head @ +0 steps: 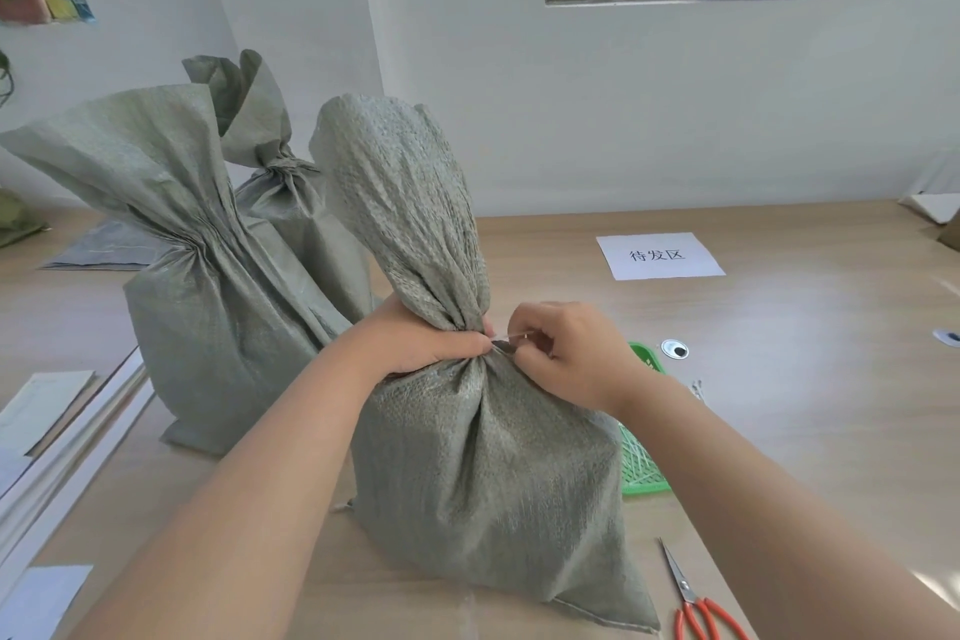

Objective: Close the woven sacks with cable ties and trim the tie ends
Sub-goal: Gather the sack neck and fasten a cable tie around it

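Coarse woven sack (483, 463); puckered, hand-gathered (421, 343) neck

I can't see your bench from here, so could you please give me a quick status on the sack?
Left hand clamps grey-green woven sack at its neck. Right hand pinches thin cable tie there. Red-handled scissors idle on table.

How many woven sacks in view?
3. Front sack, neck gripped by both hands; a second to its left, neck cinched; a third behind them, partly hidden. Others may sit out of frame.
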`<state>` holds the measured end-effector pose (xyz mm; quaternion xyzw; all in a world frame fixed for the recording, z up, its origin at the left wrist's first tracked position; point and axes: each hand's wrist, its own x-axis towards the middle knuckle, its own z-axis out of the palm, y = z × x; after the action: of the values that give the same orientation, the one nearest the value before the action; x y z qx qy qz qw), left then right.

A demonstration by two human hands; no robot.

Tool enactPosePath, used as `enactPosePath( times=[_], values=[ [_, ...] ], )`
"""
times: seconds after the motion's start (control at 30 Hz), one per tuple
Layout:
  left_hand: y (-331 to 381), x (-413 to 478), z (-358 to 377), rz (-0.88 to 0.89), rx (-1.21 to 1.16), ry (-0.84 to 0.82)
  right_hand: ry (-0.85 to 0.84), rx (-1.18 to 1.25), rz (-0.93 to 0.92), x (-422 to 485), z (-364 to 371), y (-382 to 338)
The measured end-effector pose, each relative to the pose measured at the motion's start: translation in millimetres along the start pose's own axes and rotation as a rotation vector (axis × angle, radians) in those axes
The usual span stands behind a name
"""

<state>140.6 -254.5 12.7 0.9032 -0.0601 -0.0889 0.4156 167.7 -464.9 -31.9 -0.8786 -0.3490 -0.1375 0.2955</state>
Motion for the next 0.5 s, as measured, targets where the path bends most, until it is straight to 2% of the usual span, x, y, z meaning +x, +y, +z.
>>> enactPosePath(
  times=[0.13,0.33,0.4,0.5],
  values=[
    [1.3,6.3,-0.9,0.036,0.036,-0.04,-0.032,0.167,0.159,-12.0,-8.3,14.9],
    [3.0,11.3,2.9,0.032,-0.027,0.011,0.178,0.51,0.62,-54.2,-2.9,62.9],
    [2.4,13.1,3.7,0.032,-0.036,0.024,0.194,0.538,0.765,-75.7,6.6,81.7],
    [0.6,17.5,3.4,0.027,-0.049,0.033,0.127,0.466,0.921,-115.8,24.0,105.0]
  ],
)
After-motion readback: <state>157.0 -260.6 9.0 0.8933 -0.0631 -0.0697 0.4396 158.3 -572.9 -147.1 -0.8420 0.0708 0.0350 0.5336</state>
